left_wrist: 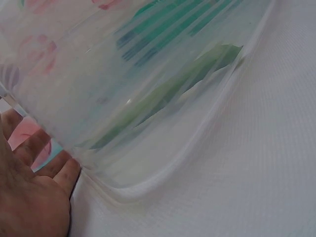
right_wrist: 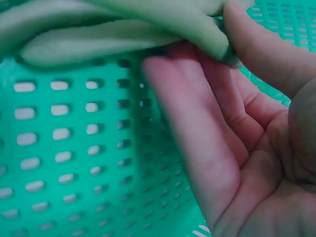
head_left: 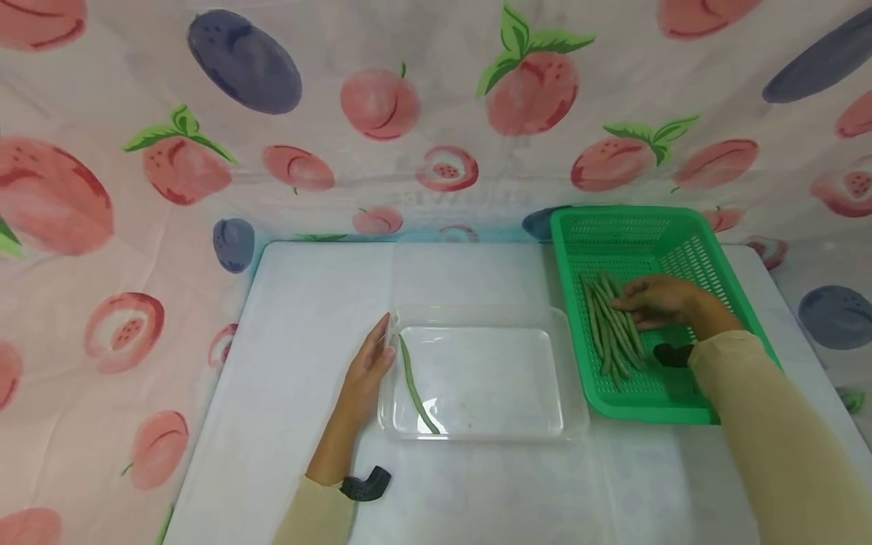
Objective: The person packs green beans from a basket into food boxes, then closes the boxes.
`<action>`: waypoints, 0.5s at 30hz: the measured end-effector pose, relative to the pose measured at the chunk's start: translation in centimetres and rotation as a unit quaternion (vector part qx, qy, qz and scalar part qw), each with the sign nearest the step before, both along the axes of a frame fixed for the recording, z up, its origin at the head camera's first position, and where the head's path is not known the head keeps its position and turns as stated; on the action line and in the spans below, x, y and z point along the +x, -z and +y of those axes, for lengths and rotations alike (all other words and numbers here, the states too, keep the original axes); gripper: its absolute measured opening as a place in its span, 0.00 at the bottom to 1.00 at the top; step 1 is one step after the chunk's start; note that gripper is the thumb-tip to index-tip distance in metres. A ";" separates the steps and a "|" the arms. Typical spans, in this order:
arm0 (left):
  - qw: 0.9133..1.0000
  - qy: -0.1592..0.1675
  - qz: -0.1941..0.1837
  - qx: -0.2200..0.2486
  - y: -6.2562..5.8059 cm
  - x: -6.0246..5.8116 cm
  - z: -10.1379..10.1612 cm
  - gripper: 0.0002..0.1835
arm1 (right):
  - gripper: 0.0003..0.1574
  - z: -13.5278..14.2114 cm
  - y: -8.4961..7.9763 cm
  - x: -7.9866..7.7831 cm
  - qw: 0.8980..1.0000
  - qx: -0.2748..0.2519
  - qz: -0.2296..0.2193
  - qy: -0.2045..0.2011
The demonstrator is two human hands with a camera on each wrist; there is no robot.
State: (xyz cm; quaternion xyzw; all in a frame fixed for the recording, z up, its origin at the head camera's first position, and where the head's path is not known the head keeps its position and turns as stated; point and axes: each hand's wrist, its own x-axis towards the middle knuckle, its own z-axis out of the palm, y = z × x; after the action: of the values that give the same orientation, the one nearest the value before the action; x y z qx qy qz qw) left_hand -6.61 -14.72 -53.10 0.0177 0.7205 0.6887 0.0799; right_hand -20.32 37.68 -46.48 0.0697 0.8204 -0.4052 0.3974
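Note:
My left hand (head_left: 368,375) rests against the left wall of a clear plastic container (head_left: 572,371), its fingers (left_wrist: 34,148) fairly straight along the outside in the left wrist view. Inside that container, near the left wall, lies a single green bean (head_left: 413,387). My right hand (head_left: 657,299) reaches into a green basket (head_left: 650,412), at the right edge of a pile of green beans (head_left: 609,329). In the right wrist view, the thumb (right_wrist: 266,49) lies beside a bean's end and the other fingers extend beneath it, loosely spread.
A white-covered table (head_left: 306,303) carries the container and, to its right, the perforated basket. Behind and to the left hangs a fruit-print cloth (head_left: 306,250). A black wrist device (head_left: 368,484) sits at the left sleeve, another (head_left: 671,356) at the right.

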 end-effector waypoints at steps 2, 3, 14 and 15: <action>1.000 0.001 -0.003 -0.002 0.0 0.0 0.0 0.31 | 0.57 -0.1 -0.3 0.1 1.000 -0.002 -0.007 -0.003; 1.000 0.001 -0.003 -0.005 0.0 0.1 0.0 0.31 | 0.57 -0.1 -0.5 0.2 1.000 -0.001 -0.008 -0.003; 1.000 -0.004 0.004 -0.016 0.0 0.0 0.0 0.30 | 0.51 0.2 -1.7 1.2 1.000 -0.001 0.008 0.004; 1.000 -0.002 0.004 -0.017 -0.1 0.1 0.0 0.30 | 0.51 0.2 -1.7 1.3 1.000 0.001 0.012 0.007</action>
State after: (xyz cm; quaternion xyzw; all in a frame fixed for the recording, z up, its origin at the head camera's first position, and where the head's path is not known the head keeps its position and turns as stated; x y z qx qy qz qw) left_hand -6.55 -14.68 -52.95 0.0175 0.7321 0.6768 0.0755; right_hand -19.04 37.92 -44.75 0.0706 0.8250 -0.4081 0.3846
